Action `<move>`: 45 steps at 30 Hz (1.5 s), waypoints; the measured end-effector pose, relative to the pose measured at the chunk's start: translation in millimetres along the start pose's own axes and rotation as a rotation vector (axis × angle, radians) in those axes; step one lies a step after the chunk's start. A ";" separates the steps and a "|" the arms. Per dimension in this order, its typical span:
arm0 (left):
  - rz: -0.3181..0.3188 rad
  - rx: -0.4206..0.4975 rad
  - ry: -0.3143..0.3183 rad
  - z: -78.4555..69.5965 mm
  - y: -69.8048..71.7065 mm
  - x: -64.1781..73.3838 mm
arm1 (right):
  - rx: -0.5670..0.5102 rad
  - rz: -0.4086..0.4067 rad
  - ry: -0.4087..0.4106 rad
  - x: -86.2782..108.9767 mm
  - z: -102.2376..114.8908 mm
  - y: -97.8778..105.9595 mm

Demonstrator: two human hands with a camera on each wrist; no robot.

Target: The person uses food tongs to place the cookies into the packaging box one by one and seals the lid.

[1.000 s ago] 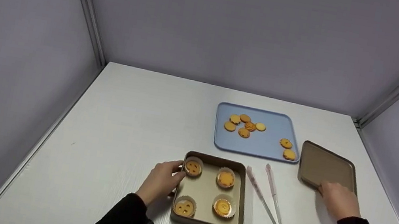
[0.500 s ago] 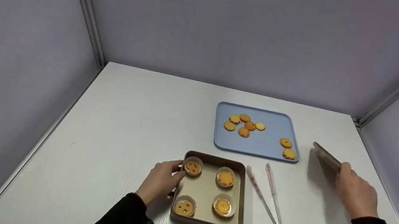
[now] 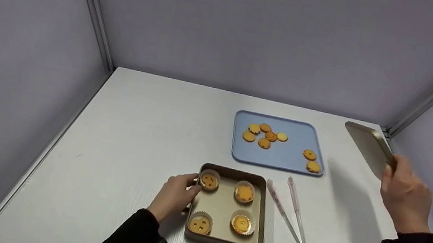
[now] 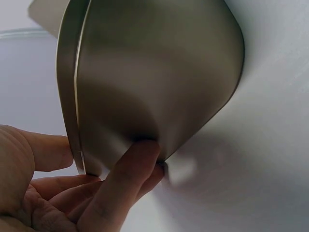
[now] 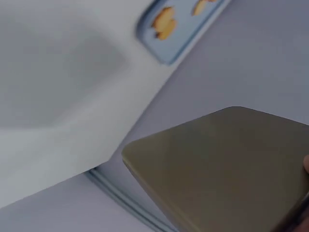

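My left hand (image 3: 174,197) grips the left side of a gold-brown rectangular tin (image 3: 220,209), its thumb at the rim and its fingers (image 4: 128,179) against the outer wall. Inside the tin stand several paper baking cups (image 3: 244,192) with cookies in them, near the corners. Raised above the table at the right, my right hand (image 3: 407,195) holds the matching tin lid (image 3: 368,148) by its edge, steeply tilted. The lid (image 5: 227,169) fills much of the right wrist view, where only bits of the fingers show.
A blue tray (image 3: 297,130) with several loose cookies (image 3: 264,143) lies behind the tin. Tongs (image 3: 297,214) with pinkish handles lie spread open just right of the tin. Grey panels (image 3: 235,33) enclose the white table (image 3: 133,125) at the back and sides.
My right hand has lifted the lid off the table, moving up and right while tilting it from flat to steep. The left hand and the tin have stayed in place.
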State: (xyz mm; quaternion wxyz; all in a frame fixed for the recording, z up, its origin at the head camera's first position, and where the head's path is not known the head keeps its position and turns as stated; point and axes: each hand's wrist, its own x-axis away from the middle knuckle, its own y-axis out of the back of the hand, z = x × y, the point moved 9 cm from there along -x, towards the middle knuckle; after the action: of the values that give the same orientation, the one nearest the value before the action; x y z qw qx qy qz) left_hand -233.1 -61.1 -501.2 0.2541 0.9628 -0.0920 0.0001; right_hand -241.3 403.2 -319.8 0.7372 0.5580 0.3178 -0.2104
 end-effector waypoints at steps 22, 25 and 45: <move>-0.012 -0.058 -0.015 -1.3 2.2 -0.4 | -0.476 0.081 -0.412 -18.8 21.6 3.4; -0.012 -0.064 -0.020 -1.9 3.4 -0.4 | -0.653 0.113 -0.444 -17.5 26.8 -6.0; -0.060 -0.156 -0.002 -7.1 23.3 -0.4 | -1.228 0.359 -0.579 -1.1 76.6 -64.4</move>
State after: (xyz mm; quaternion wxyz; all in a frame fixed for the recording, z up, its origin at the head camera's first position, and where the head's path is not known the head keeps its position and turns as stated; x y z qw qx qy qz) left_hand -237.3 -77.4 -483.7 0.3280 0.9425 -0.0631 -0.0154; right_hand -267.0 311.3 -349.9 0.9973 0.0060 0.0731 -0.0077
